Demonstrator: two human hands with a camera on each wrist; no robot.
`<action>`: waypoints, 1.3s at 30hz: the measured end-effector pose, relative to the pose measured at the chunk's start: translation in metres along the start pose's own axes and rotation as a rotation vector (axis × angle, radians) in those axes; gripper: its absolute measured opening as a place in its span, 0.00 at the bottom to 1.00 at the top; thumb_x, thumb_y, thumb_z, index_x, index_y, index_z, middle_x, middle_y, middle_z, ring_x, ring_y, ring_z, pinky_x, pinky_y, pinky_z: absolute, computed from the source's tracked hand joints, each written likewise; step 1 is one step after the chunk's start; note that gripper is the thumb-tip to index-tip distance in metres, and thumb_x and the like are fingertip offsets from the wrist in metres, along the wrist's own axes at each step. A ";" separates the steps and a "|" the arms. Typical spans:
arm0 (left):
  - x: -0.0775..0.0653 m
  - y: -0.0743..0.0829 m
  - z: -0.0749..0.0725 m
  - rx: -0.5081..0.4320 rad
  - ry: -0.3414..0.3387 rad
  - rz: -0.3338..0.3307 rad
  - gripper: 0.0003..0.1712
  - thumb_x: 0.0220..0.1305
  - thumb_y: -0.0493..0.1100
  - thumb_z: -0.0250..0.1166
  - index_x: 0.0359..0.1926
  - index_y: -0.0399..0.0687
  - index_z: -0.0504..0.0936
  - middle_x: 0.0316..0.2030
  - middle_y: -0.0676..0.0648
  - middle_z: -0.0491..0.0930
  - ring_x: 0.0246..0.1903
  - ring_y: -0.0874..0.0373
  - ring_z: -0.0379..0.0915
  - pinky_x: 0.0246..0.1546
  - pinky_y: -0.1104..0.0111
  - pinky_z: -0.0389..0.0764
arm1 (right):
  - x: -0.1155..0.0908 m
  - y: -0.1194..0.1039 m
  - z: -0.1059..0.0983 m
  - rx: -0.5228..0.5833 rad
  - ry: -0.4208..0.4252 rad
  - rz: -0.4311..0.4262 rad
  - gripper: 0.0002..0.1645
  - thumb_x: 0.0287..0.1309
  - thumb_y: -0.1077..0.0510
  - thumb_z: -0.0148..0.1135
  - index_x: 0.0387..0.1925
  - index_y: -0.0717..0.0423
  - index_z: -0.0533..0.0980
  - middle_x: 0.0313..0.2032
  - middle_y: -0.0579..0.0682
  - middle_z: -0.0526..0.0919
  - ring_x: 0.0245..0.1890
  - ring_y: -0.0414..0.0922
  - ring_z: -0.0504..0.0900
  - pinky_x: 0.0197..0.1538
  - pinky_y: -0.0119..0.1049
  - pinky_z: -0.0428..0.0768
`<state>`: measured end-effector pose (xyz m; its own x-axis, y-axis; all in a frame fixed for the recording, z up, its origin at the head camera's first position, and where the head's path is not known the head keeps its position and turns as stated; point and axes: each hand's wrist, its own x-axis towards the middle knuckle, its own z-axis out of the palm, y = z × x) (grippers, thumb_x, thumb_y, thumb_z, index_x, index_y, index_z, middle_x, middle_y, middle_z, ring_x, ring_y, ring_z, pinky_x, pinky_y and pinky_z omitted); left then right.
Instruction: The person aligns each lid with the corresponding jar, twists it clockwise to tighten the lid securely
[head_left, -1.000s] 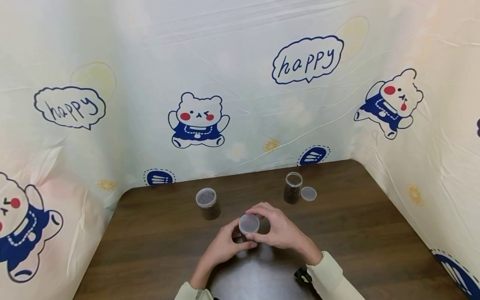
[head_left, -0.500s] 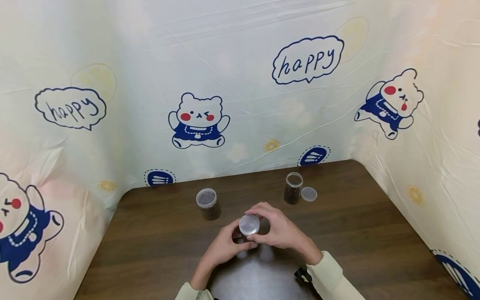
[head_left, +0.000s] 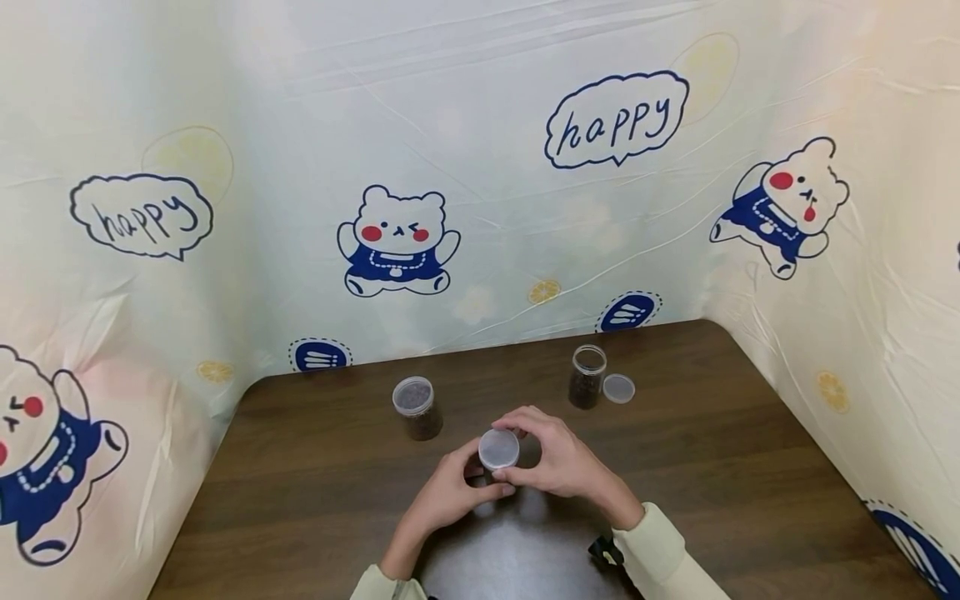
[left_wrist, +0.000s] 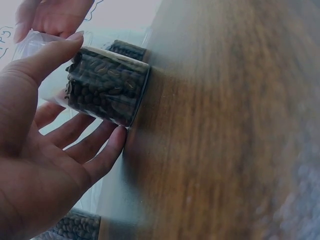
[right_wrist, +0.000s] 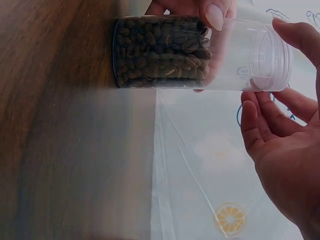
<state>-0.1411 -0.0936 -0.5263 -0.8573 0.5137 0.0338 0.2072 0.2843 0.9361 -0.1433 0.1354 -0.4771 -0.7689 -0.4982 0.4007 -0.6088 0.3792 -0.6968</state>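
Observation:
A clear plastic jar partly filled with coffee beans stands upright on the table, its frosted lid seated on top. My left hand grips the jar's body, thumb on one side and fingers round the other, as the left wrist view shows. My right hand pinches the lid's edge between thumb and fingers. Behind to the left stands another bean jar with a lid on it. Farther back on the right is an uncovered jar of beans, and its flat round lid lies beside it.
The brown wooden table reaches back to a pale printed curtain, which encloses it at the back and both sides. A small black object shows at the right wrist, beside the pale sleeve.
A bright glint appeared on the held jar's lid half a second ago and has faded to matte grey. Both hands and all the jars keep their places.

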 end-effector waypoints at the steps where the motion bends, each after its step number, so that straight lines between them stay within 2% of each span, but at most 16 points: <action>1: 0.000 0.000 0.000 -0.002 -0.001 0.000 0.34 0.60 0.49 0.80 0.66 0.60 0.78 0.58 0.49 0.84 0.54 0.62 0.84 0.56 0.65 0.86 | 0.000 0.000 0.000 -0.001 0.004 -0.001 0.32 0.54 0.48 0.82 0.60 0.49 0.81 0.53 0.42 0.84 0.49 0.37 0.80 0.53 0.37 0.83; 16: 0.002 -0.002 -0.001 0.018 0.014 0.014 0.33 0.60 0.51 0.80 0.64 0.60 0.79 0.57 0.51 0.85 0.53 0.63 0.84 0.54 0.71 0.84 | -0.001 -0.001 -0.001 -0.041 0.044 -0.030 0.33 0.52 0.48 0.84 0.58 0.51 0.82 0.51 0.43 0.86 0.48 0.37 0.81 0.52 0.36 0.84; 24: 0.002 0.000 0.000 0.011 0.031 0.009 0.33 0.58 0.52 0.82 0.64 0.63 0.80 0.57 0.54 0.86 0.55 0.63 0.84 0.55 0.73 0.84 | 0.000 -0.003 0.002 -0.106 0.097 -0.060 0.32 0.50 0.45 0.85 0.55 0.50 0.82 0.49 0.42 0.86 0.49 0.38 0.82 0.50 0.40 0.86; 28: 0.002 0.000 0.000 0.001 0.032 0.006 0.34 0.58 0.51 0.81 0.65 0.61 0.80 0.58 0.52 0.86 0.55 0.63 0.84 0.54 0.73 0.84 | 0.000 -0.005 0.005 -0.126 0.129 -0.041 0.32 0.46 0.43 0.86 0.50 0.50 0.81 0.46 0.43 0.84 0.47 0.40 0.82 0.49 0.42 0.86; 34: 0.002 -0.002 0.000 0.038 0.043 0.015 0.34 0.58 0.52 0.81 0.64 0.61 0.80 0.56 0.52 0.87 0.54 0.64 0.84 0.54 0.73 0.83 | -0.001 -0.006 0.011 -0.160 0.156 -0.007 0.35 0.44 0.38 0.86 0.44 0.49 0.75 0.40 0.40 0.79 0.41 0.34 0.78 0.45 0.31 0.82; 36: 0.002 -0.002 0.000 0.036 0.041 0.012 0.33 0.58 0.52 0.81 0.64 0.61 0.80 0.55 0.52 0.87 0.53 0.64 0.84 0.54 0.73 0.84 | -0.001 -0.007 0.010 -0.177 0.142 0.005 0.36 0.44 0.36 0.86 0.44 0.49 0.75 0.40 0.39 0.78 0.42 0.34 0.77 0.46 0.31 0.82; 39: 0.001 -0.001 0.000 0.024 0.035 0.004 0.32 0.59 0.50 0.81 0.62 0.59 0.81 0.54 0.51 0.87 0.52 0.64 0.84 0.54 0.73 0.84 | -0.002 -0.007 0.006 -0.164 0.083 0.062 0.41 0.43 0.34 0.85 0.52 0.49 0.76 0.45 0.38 0.78 0.46 0.34 0.77 0.51 0.34 0.82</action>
<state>-0.1420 -0.0938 -0.5270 -0.8721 0.4867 0.0503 0.2219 0.3017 0.9272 -0.1361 0.1286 -0.4768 -0.8155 -0.4064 0.4121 -0.5779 0.5328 -0.6181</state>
